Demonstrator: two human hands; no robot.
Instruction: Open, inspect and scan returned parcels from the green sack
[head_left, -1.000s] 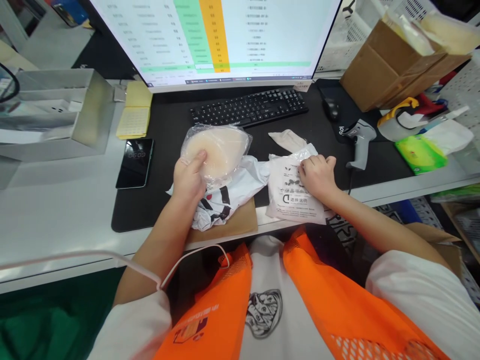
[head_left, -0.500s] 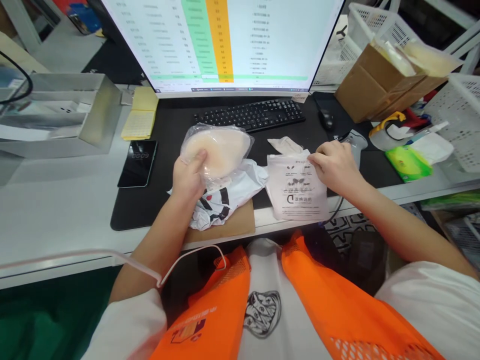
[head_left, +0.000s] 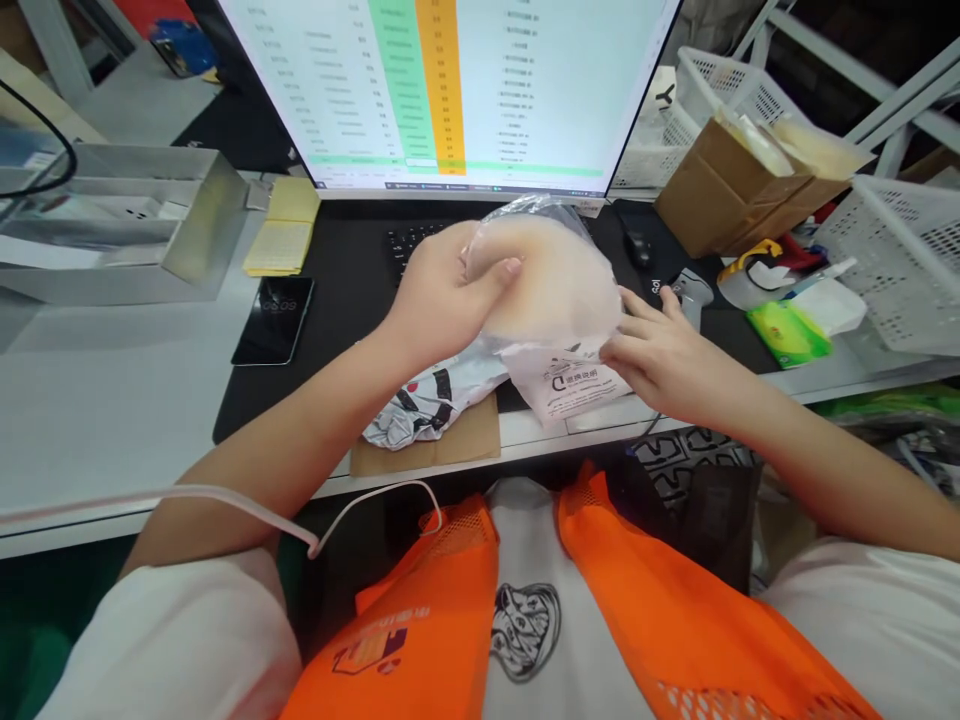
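1. The step in hand appears to be bringing a film-wrapped pad (head_left: 547, 280) and a printed pouch (head_left: 574, 385) together, with both hands at work over the desk's front edge.
2. The pad sits above the pouch and hides its upper part; whether any of it is inside cannot be told.
3. The left hand (head_left: 450, 295) grips the pad, thumb across its top, the other fingers mostly hidden.
4. The right hand (head_left: 660, 355) has its fingertips at the pouch's upper right, beside the pad's edge; whether they pinch it is unclear.
5. The next move likely calls for a steady pouch edge and a gentle left grip, since the pad looks soft and the film slippery.
6. Around them, the pale desk (head_left: 135, 400) bears a black mat (head_left: 337, 310), a lit monitor (head_left: 540, 90) and a grey divided bin (head_left: 195, 240).
7. At the right stand a white basket (head_left: 885, 290) and a cardboard box (head_left: 697, 190).
8. Smaller still: a crumpled bag (head_left: 427, 400), a phone (head_left: 274, 320), a mouse (head_left: 637, 250).
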